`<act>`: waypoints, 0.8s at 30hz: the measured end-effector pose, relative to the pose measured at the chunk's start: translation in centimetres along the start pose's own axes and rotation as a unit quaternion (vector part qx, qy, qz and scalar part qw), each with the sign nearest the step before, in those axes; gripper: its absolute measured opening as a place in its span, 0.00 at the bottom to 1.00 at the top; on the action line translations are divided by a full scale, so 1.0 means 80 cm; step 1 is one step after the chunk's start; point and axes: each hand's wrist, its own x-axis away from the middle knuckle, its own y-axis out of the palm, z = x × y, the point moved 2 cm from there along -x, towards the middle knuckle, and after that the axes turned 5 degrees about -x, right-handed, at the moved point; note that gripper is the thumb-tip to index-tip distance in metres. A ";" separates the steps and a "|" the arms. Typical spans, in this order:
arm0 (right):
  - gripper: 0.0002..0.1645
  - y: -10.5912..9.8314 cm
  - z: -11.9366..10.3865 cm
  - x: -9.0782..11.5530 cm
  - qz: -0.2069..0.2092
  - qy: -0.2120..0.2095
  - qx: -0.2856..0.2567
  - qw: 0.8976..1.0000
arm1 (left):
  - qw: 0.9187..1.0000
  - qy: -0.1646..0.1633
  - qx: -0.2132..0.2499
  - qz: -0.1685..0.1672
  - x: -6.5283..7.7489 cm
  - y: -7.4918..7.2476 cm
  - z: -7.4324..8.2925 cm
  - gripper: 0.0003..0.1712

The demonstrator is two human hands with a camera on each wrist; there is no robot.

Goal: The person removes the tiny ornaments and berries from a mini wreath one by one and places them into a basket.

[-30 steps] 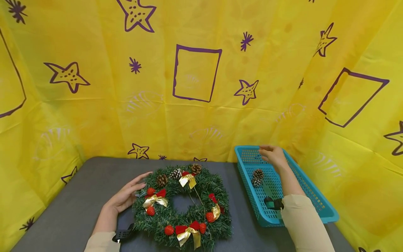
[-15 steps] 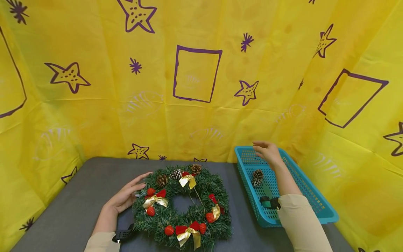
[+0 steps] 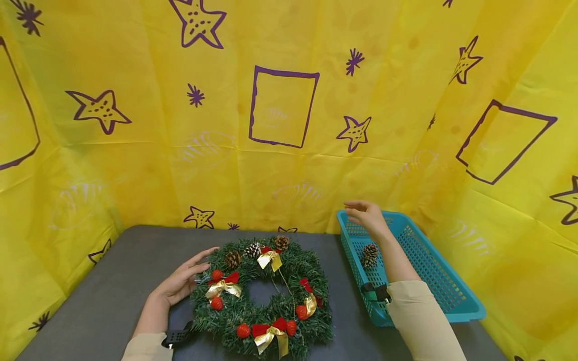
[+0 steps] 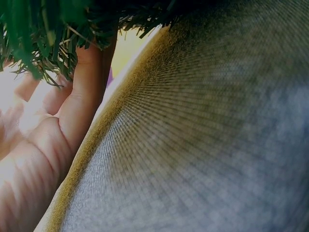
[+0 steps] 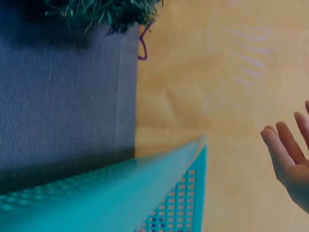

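A green wreath (image 3: pixel 311 271) lies on the table, trimmed with red and gold bows, red berries and several pine cones. At its left edge my left hand (image 3: pixel 180 281) touches the greenery with extended fingers. The left wrist view has those fingers (image 4: pixel 87 92) going up behind the green tips, their ends hidden. Over the far left part of a blue basket (image 3: pixel 447 281) my right hand (image 3: pixel 370 220) hovers with nothing in it. The right wrist view catches its loosely extended fingers (image 5: pixel 285 145). Below it in the basket are two pine cones (image 3: pixel 370 254), touching each other.
The basket's left wall (image 5: pixel 96 203) stands between the right forearm and the wreath. A grey table (image 3: pixel 149 250) is enclosed at the back and sides by a yellow patterned cloth (image 3: pixel 280 175).
My right hand has moved left across the basket, toward its far left corner. My left hand and the wreath have stayed in place.
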 end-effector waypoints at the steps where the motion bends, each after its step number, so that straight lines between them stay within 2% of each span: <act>1: 0.29 0.003 -0.001 0.000 -0.002 0.001 -0.002 1.000 | 1.000 0.000 -0.001 -0.001 0.000 0.000 0.000 0.35; 10: 0.28 0.034 -0.003 -0.004 -0.029 0.006 0.001 1.000 | 1.000 0.010 0.012 -0.008 0.000 -0.001 -0.002 0.35; 20: 0.26 0.068 -0.002 -0.007 -0.061 0.005 -0.007 0.998 | 1.000 0.001 0.012 0.006 0.001 -0.003 -0.001 0.36; 24: 0.25 0.077 -0.002 -0.005 -0.079 0.004 -0.005 0.997 | 1.000 -0.001 0.018 0.001 -0.001 0.000 -0.003 0.36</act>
